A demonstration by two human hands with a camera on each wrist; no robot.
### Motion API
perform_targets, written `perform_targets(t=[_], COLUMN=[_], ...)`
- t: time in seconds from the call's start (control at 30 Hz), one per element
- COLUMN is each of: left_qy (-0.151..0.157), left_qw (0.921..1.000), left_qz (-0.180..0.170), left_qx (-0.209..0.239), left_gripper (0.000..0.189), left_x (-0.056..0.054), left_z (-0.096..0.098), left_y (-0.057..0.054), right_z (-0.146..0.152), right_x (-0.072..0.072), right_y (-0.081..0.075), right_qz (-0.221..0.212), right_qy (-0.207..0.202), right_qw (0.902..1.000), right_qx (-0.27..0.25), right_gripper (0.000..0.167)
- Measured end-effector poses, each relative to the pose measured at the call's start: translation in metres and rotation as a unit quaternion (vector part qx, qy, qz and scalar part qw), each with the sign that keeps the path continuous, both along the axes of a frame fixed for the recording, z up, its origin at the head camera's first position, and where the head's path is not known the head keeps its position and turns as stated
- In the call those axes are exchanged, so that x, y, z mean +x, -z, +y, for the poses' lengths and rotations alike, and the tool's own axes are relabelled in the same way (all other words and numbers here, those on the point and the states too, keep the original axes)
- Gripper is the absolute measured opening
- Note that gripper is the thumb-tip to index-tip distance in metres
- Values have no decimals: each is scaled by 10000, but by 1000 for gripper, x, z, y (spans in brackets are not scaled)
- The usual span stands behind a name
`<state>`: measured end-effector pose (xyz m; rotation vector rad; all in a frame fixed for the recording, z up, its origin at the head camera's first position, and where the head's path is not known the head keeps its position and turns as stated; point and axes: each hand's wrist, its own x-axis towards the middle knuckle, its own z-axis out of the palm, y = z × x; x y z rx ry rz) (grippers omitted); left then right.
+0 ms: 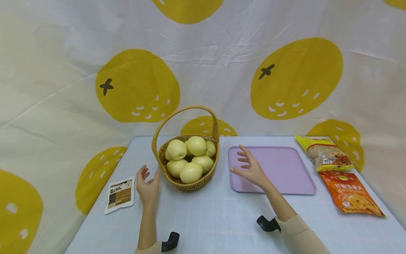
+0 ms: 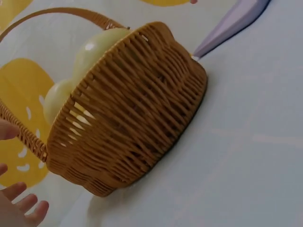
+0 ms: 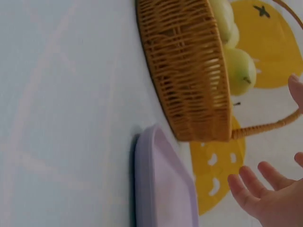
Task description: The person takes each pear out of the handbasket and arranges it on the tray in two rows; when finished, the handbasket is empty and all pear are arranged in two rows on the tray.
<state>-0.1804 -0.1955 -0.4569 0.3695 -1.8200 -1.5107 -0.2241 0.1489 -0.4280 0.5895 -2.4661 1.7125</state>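
A wicker basket [image 1: 189, 187] with a tall arched handle stands at the table's back, holding several pale green round fruits [image 1: 191, 173]. Just left of it is my left hand [image 1: 147, 186], fingers loosely bent and nothing in them; in the left wrist view its fingertips [image 2: 27, 203] show beside the basket [image 2: 128, 109]. My right hand [image 1: 251, 169] hovers over the left part of a purple tray [image 1: 279, 169], fingers spread and holding nothing. From the right wrist, the hand [image 3: 274, 198] appears near the basket's handle [image 3: 270, 126] and the tray's rim [image 3: 146, 179].
A white and brown packet [image 1: 121, 194] lies left of my left hand. Right of the tray, a yellow noodle-like bag [image 1: 328, 154] overlaps an orange snack bag [image 1: 352, 194]. Behind the table hangs a cloth [image 1: 222, 81] printed with yellow fruit.
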Motion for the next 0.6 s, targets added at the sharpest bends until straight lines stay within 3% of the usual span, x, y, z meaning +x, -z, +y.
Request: perform_targets(t=[0.1,0.2,0.43,0.6], left_qy=[934,1486,2102,2410], left_qw=[9941,9861,9737,9652], left_qz=[-428,-465,-380,-615], left_qx=[357,577,789,812], left_gripper=[56,60,60,62], left_x=[-7,-15,-28,-30], left_z=[-9,-13,-15,-20], left_y=[5,9,16,21], right_z=[-17,-31,-57,-75], right_x=[5,6,-5,-14], right_y=[-10,-18,-26,-29], right_qz=[-25,38,30,-96], right_qy=[-131,-237,-508,-764], right_qw=[9996,9991,9959,9924], right_qx=[-255,-354,-748,-960], right_gripper=[88,86,83,83])
